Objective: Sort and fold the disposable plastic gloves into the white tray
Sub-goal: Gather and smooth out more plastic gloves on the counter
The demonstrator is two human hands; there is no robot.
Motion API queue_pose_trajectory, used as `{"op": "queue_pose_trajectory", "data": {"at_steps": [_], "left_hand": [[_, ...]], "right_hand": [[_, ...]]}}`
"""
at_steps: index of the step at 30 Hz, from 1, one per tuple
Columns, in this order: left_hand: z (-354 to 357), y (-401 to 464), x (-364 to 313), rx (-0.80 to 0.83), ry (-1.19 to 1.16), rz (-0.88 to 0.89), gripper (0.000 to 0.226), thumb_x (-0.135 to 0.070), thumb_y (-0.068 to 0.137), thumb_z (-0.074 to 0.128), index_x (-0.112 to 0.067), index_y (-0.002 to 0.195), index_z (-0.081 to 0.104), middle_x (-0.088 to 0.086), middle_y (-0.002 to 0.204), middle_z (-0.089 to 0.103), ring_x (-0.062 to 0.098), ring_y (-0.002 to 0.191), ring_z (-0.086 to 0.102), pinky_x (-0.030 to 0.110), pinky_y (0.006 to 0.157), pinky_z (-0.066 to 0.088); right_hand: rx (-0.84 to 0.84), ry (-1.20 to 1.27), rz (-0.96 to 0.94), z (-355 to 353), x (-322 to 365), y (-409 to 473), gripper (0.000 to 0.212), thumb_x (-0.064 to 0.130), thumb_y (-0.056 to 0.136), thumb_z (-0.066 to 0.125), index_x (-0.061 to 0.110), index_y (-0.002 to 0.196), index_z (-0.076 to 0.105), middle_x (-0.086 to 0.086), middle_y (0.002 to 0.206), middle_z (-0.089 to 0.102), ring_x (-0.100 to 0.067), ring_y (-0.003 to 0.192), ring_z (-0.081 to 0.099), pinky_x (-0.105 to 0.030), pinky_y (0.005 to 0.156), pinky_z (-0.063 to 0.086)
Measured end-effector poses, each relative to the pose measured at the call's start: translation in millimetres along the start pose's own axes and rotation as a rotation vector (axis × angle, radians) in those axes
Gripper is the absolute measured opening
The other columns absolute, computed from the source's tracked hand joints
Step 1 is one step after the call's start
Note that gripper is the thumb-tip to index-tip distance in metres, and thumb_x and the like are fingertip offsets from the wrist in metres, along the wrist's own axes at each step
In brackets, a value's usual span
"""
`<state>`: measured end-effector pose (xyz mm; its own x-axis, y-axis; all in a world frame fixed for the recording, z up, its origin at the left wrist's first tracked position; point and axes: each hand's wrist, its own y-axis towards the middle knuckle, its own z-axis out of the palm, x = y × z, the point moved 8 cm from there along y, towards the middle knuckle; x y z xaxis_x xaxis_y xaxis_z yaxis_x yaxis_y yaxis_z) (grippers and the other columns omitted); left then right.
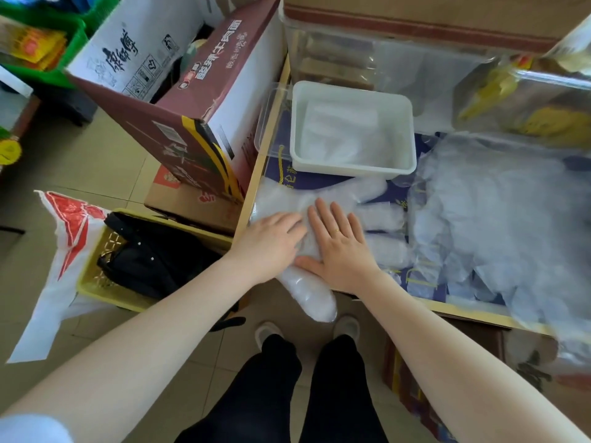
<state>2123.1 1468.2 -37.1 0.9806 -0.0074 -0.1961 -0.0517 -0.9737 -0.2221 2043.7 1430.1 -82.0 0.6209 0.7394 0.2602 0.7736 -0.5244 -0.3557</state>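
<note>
A clear plastic glove (pixel 361 193) lies flat on the table near its left front corner, fingers pointing right, thumb part hanging over the front edge. My left hand (pixel 271 241) and my right hand (pixel 339 244) both press flat on the glove's palm, side by side. The white tray (pixel 403 123) stands just behind, with folded gloves inside it. A big loose pile of clear gloves (pixel 499 219) lies to the right.
A tall maroon carton (pixel 198 100) stands left of the table. A yellow basket (pixel 92 282) with a black bag sits on the floor at left. Clear plastic bins (pixel 527 103) stand behind the pile. My feet show below the table edge.
</note>
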Motion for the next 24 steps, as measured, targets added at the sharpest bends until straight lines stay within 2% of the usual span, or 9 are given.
{"op": "queue_pose_trajectory", "data": {"at_steps": [3,5,8,10,12,15,17,21,24], "left_hand": [[11,1,5,0.135,-0.058,-0.081,0.053,-0.044,0.094,0.044,-0.018,0.139,0.036,0.002,0.15,0.026,0.02,0.138,0.023,0.034,0.109,0.027],[8,2,3,0.173,-0.08,-0.078,0.055,-0.052,0.092,0.043,-0.02,0.136,0.038,0.004,0.149,0.025,0.022,0.137,0.022,0.035,0.107,0.029],[10,1,1,0.26,-0.101,-0.087,0.061,-0.059,0.088,0.044,-0.024,0.137,0.037,0.005,0.15,0.02,0.024,0.138,0.016,0.037,0.107,0.028],[9,2,0,0.267,-0.098,-0.1,0.069,-0.063,0.085,0.046,-0.025,0.14,0.033,0.005,0.15,0.019,0.024,0.138,0.016,0.036,0.106,0.028],[9,2,-1,0.274,-0.068,-0.111,0.078,-0.067,0.081,0.048,-0.025,0.144,0.028,0.005,0.149,0.019,0.025,0.137,0.017,0.036,0.104,0.03],[10,5,-6,0.279,0.012,-0.097,0.085,-0.071,0.077,0.05,-0.025,0.145,0.025,0.009,0.147,0.02,0.03,0.135,0.02,0.038,0.102,0.033],[11,6,-8,0.272,0.035,-0.099,0.089,-0.074,0.073,0.051,-0.026,0.143,0.026,0.01,0.145,0.022,0.032,0.132,0.022,0.039,0.098,0.036],[11,9,-10,0.261,0.017,-0.133,0.09,-0.078,0.069,0.051,-0.027,0.141,0.029,0.011,0.14,0.024,0.031,0.128,0.025,0.038,0.092,0.04],[10,13,-11,0.245,-0.013,-0.156,0.083,-0.077,0.072,0.048,-0.029,0.138,0.034,0.011,0.136,0.028,0.031,0.125,0.028,0.038,0.09,0.04]], "right_hand": [[0.003,0.034,-0.003,-5,-12,-1,0.093,0.073,0.082,0.025,0.015,0.15,0.002,-0.001,0.158,-0.008,-0.021,0.146,-0.007,-0.037,0.116,-0.004],[-0.031,0.15,0.031,-15,-34,-5,0.073,0.048,0.089,0.052,0.011,0.146,0.026,-0.006,0.157,0.013,-0.026,0.144,0.012,-0.041,0.116,0.014],[-0.279,0.272,0.094,-47,-61,-24,0.027,0.023,0.087,0.056,0.005,0.106,0.064,-0.013,0.115,0.06,-0.04,0.106,0.053,-0.044,0.086,0.046],[-0.288,0.312,0.13,-54,-66,-33,0.019,0.02,0.088,0.058,0.005,0.096,0.065,-0.009,0.096,0.063,-0.035,0.091,0.056,-0.038,0.077,0.046],[-0.131,0.304,0.138,-45,-59,-38,0.031,0.032,0.084,0.066,0.01,0.105,0.063,-0.004,0.101,0.063,-0.027,0.097,0.053,-0.034,0.081,0.04],[-0.027,0.0,0.041,-35,-43,-42,0.059,0.057,0.069,0.07,0.019,0.114,0.061,0.002,0.111,0.06,-0.025,0.108,0.046,-0.037,0.087,0.03],[-0.027,-0.05,-0.013,-33,-38,-44,0.061,0.057,0.064,0.074,0.021,0.113,0.062,0.001,0.11,0.061,-0.028,0.107,0.049,-0.04,0.086,0.032],[-0.217,-0.013,-0.115,-43,-32,-40,0.031,0.033,0.063,0.083,0.02,0.089,0.072,-0.001,0.089,0.068,-0.031,0.082,0.06,-0.039,0.069,0.044],[-0.268,0.113,-0.125,-47,-32,-36,0.008,0.027,0.075,0.07,0.02,0.078,0.074,0.001,0.086,0.068,-0.029,0.076,0.057,-0.035,0.065,0.037]]}}
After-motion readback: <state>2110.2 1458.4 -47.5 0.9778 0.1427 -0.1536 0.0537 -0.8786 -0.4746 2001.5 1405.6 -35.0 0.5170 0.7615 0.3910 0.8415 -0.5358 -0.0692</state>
